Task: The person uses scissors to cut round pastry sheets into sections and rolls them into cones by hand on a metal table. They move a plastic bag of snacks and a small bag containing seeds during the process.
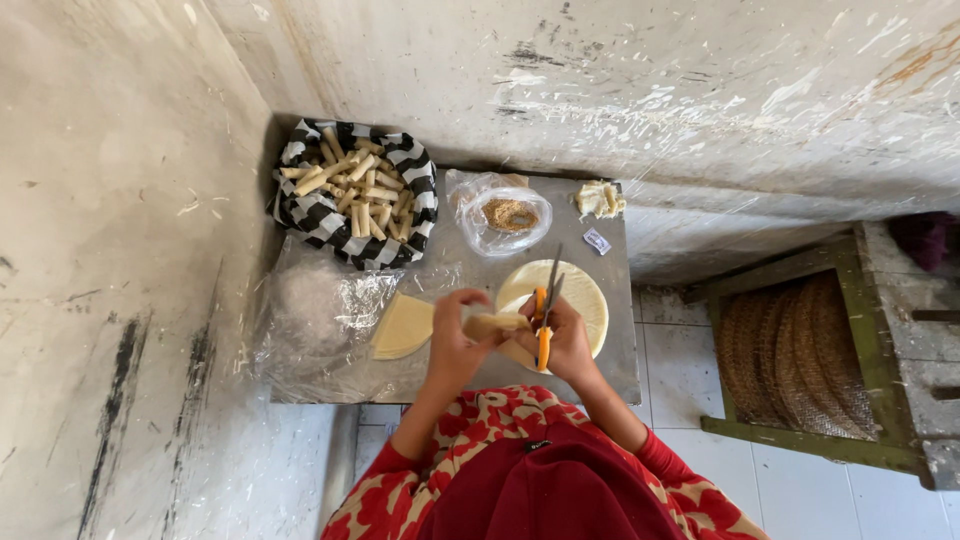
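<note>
My left hand [455, 340] grips one end of a pale rolled pastry piece [492, 323] above the small table. My right hand [565, 340] holds orange-handled scissors [545, 310], blades pointing away from me, right beside the roll. Under my hands lies a round stack of pale pastry sheets [580, 290]. A cut wedge of sheet [403, 327] lies to the left of my left hand.
A bowl lined with black-and-white checked cloth [420, 190] holds several finished rolls at the table's back left. A clear bag of brown filling [510, 215], dough scraps [598, 199], crumpled plastic wrap [315, 305] and a wooden woven-seat chair [800, 360] at right.
</note>
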